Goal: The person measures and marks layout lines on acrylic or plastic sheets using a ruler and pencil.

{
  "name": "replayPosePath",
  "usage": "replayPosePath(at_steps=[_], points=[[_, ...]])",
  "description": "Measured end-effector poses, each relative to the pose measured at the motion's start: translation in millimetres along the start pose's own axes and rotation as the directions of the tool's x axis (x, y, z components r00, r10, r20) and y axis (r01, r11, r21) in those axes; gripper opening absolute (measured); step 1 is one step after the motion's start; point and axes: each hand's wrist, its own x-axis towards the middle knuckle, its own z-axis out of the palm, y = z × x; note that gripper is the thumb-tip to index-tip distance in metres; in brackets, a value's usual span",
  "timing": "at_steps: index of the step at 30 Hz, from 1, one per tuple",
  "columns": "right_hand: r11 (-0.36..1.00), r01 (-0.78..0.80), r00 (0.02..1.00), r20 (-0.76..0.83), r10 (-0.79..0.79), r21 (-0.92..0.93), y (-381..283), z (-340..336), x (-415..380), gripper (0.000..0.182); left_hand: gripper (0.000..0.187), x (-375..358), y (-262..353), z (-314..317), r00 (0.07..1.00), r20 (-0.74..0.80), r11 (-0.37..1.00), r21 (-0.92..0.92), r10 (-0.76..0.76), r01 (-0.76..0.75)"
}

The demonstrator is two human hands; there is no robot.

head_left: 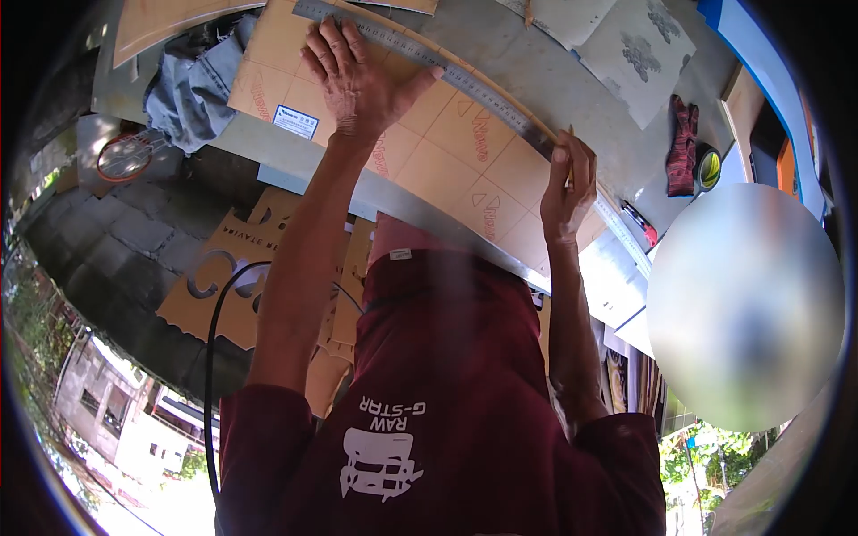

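Note:
A long steel ruler lies along the far edge of a sheet covered in brown paper with red printing and grid lines. My left hand rests flat on the sheet, fingers spread, its fingertips and thumb at the ruler. At the ruler's right end, my right hand is closed, thumb against fingers, around a thin pencil-like tool. Only a small tip of it shows above the fingers; the rest is hidden. A white label is stuck on the sheet's left part.
To the right lie a red-and-black cutter, a white measuring strip, a dark red cloth bundle and a tape roll. Denim cloth hangs at the left. Below it stands a cut-out brown board. A black cable runs past my left arm.

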Motion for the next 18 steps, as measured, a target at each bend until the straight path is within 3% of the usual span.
replayPosePath(at_steps=[4, 6, 8, 10, 11, 13, 16, 18], points=[[0.967, 0.009, 0.999, -0.032, -0.018, -0.253, 9.2, -36.0, -43.3, 0.023, 0.128, -2.2, -2.6, 3.8, 1.000, -0.027, 1.000, -0.017, 0.015, -0.015], [0.898, -0.036, 0.997, 0.050, 0.064, -0.439, 13.0, -58.7, -60.3, 0.021, 0.130, -2.6, -1.5, 0.6, 1.000, 0.011, 1.000, -0.008, -0.005, 0.005], [0.889, 0.037, 0.999, -0.018, -0.051, -0.457, 11.9, -69.0, -66.4, 0.021, 0.126, -3.8, -1.6, -7.3, 0.998, 0.038, 0.984, -0.163, -0.059, 0.065], [0.972, 0.032, 0.997, 0.082, -0.013, -0.233, -3.8, -82.2, -61.0, 0.013, 0.128, -0.7, -7.7, -13.5, 0.981, 0.127, 0.908, -0.378, -0.145, 0.183], [0.988, -0.061, 0.990, 0.118, 0.078, -0.142, -16.7, -86.2, -61.0, 0.014, 0.107, -0.9, -13.2, -17.6, 0.990, -0.022, 0.938, -0.325, -0.137, 0.122], [0.969, -0.248, 0.946, 0.224, 0.236, 0.023, -51.3, -88.3, -57.3, 0.016, 0.087, 4.0, -36.2, -30.7, 0.945, 0.028, 0.812, -0.504, -0.325, 0.294], [0.998, -0.020, 0.956, 0.292, 0.001, 0.063, -68.4, -86.5, -52.7, 0.006, 0.047, 44.0, -76.1, -84.3, 0.759, 0.134, 0.481, -0.701, -0.637, 0.527], [1.000, -0.017, 0.963, 0.267, 0.016, 0.004, -56.0, -91.1, -56.8, 0.006, 0.042, 85.3, -79.9, -144.8, 0.643, 0.121, 0.181, -0.906, -0.756, 0.384]])
